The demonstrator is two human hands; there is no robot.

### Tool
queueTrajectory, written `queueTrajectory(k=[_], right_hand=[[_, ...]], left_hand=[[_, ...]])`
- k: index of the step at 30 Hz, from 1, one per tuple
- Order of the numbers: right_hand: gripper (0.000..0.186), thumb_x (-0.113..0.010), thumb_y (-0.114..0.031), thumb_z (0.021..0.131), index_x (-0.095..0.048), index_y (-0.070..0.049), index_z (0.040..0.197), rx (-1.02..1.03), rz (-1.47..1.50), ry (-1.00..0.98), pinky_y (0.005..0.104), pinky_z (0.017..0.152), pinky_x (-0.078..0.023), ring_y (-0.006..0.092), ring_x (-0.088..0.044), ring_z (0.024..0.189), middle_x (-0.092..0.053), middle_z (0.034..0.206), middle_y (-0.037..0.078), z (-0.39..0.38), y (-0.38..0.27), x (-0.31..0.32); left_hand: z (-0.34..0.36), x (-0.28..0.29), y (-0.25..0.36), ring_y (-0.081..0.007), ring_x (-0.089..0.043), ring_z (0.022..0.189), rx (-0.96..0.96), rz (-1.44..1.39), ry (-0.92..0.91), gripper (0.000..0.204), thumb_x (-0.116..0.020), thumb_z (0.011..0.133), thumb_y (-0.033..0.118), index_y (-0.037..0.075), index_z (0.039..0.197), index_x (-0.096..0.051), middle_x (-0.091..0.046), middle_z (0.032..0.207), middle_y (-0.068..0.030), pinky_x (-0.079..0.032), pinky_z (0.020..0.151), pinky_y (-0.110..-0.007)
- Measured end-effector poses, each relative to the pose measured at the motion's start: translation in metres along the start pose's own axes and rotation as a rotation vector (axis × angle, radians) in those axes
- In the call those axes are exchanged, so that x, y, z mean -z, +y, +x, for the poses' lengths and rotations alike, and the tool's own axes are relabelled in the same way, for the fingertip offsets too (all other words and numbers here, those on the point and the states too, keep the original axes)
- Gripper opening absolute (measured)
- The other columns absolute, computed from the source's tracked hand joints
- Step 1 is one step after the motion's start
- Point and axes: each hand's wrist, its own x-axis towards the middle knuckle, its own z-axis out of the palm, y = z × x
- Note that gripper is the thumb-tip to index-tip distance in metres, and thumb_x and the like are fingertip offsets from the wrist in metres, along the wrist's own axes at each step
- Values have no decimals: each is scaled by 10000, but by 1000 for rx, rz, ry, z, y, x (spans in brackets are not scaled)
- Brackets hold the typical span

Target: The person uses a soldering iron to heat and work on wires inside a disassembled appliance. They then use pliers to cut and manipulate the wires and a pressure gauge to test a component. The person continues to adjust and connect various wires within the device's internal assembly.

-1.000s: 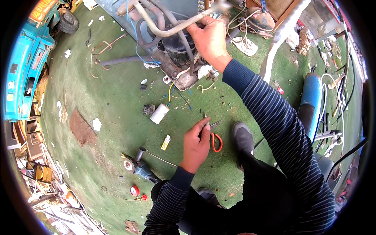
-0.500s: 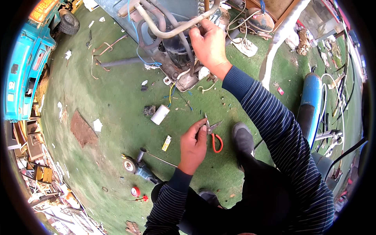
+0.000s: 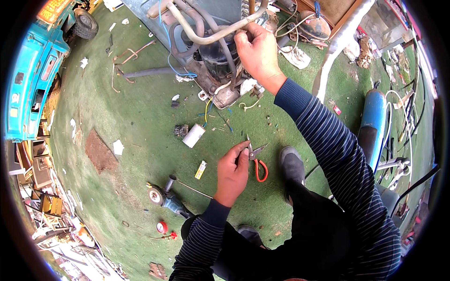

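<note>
My left hand (image 3: 232, 173) is closed on red-handled scissors (image 3: 259, 169), blades slightly apart, held above the green floor. My right hand (image 3: 257, 55) is raised at a dark cylindrical compressor (image 3: 215, 62), its fingers curled beside a pale bent tube (image 3: 202, 38); what they grip is hidden. Darker pipes and a thin blue wire (image 3: 171, 66) surround the compressor on its rusty metal base (image 3: 224, 98). Below it lie a white cylinder (image 3: 193, 136) with yellow wires and a yellow-white lighter (image 3: 200, 169).
An angle grinder (image 3: 171, 202) and red gauge (image 3: 162, 227) lie near my legs. A blue gas cylinder (image 3: 372, 112) with hoses lies right. A turquoise vehicle (image 3: 28, 79) and scrap (image 3: 47, 196) are at left. A wrapped white pipe (image 3: 328, 65) slants at upper right.
The view has shifted slightly. The pale tube's end by my right hand, blurred earlier, has moved upward. My left hand has turned slightly, still holding the scissors.
</note>
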Motion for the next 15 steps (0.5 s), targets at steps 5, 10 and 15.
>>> queueTrajectory(k=[5, 10, 15], right_hand=[[213, -716, -196, 906, -773, 1, 964, 22, -90, 5, 423, 742, -575, 328, -756, 779, -758, 814, 187, 9, -1, -8], [274, -786, -247, 871, -725, 12, 935, -20, -71, 40, 406, 721, -570, 293, -725, 715, -742, 771, 132, 8, 3, -10], [271, -777, -251, 879, -727, 5, 951, 61, -53, 8, 396, 686, -558, 249, -701, 671, -720, 735, 113, 12, 10, -14]], left_hand=[[-3, 4, 6, -121, -680, 876, 75, -8, -27, 260, -600, 1056, 98, -40, 1259, -684, -752, 988, -118, -538, 783, -287], [-3, 7, 9, -112, -670, 864, 66, -32, -9, 257, -604, 1056, 104, -44, 1250, -686, -747, 972, -114, -532, 771, -282], [-4, 12, 8, -118, -674, 857, 115, 12, -28, 257, -612, 1053, 111, -40, 1247, -687, -749, 966, -123, -539, 770, -291]])
